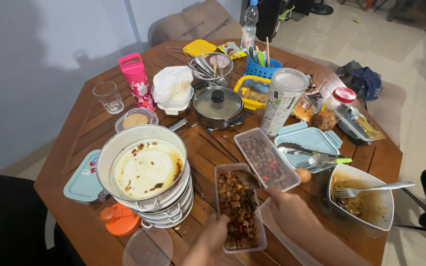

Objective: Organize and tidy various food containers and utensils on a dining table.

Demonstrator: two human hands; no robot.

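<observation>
A long clear container (237,207) of dark cooked food is steadied at its six o'clock end by the left hand (212,236), long axis running twelve to six. A spoon (248,178) is gripped by the right hand (282,204), bowl pointing toward ten o'clock, dipped into the container.

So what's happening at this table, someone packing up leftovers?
A person leans over a crowded wooden table. Their left hand steadies a clear rectangular container full of chopped, browned food, while their right hand dips a spoon into it. A second clear container with darker food lies just beyond. To the left stands a stack of used pots, and to the right a smeared white dish holds a fork.
</observation>
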